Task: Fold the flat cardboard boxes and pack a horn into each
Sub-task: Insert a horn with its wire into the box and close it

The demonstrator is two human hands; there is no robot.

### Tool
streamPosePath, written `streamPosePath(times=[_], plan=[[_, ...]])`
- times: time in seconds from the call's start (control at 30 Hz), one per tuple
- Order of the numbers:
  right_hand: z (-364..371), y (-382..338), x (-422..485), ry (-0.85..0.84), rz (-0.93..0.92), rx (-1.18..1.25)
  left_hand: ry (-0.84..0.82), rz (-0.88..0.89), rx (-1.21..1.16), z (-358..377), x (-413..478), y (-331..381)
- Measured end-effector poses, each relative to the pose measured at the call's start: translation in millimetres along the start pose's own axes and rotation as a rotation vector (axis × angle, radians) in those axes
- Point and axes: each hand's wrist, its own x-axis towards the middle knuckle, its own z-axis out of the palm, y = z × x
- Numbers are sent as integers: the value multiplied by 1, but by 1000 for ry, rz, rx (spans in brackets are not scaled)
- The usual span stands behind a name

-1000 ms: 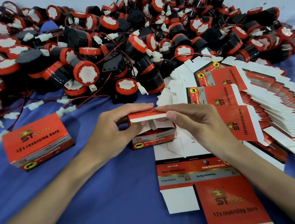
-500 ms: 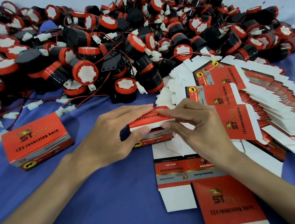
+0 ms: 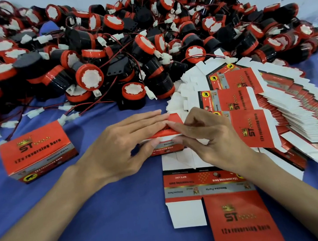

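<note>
Now the left hand (image 3: 121,146) presses flat, fingers straight, on the glossy red cardboard box (image 3: 168,146), while the right hand (image 3: 207,134) pinches its white-edged lid flap.

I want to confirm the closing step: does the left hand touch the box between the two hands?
Touching. In the head view the left hand lays straight fingers flat on the lid of the box, with the thumb against its front.

The horns (image 3: 89,79) are black with red rims and white faces. The folded box (image 3: 36,152) at left is red with black lettering and a grey band. The half-closed box (image 3: 164,138) is red, white-edged. The flat boxes (image 3: 257,127) are red and white, the counter (image 3: 106,219) blue.
</note>
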Motion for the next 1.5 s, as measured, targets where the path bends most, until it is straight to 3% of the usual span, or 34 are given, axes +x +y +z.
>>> streamPosePath(times=[0.23, 0.37, 0.53, 0.67, 0.77, 0.83, 0.93, 1.1, 1.33, 1.5], plan=[[-1, -1, -1, -48, -70, -89, -2, 6, 90, 3, -7, -1], [-4, -2, -2, -160, -58, -137, -29, -5, 145, 3, -2, 2], [-11, -3, -1, -208, -66, -201, -98, -42, 347, 5, 4, 16], [-20, -4, 3, -108, -119, -386, -78, -137, 502, 1, 5, 19], [-26, -1, 5, -48, 139, -592, -64, -371, 736, -3, -3, 8], [-31, 2, 5, -276, 457, -750, -72, -405, 798, -5, -7, 1], [-35, 5, 1, -512, 607, -809, 14, -218, 665, -2, -2, 1], [-37, 7, 4, -437, 607, -699, -161, -87, 312, 6, 2, 27], [-35, 11, 2, -423, 634, -628, -302, -140, 91, 10, 0, 30], [-25, 4, 1, -282, 476, -548, -359, -357, -155, 15, 4, 34]])
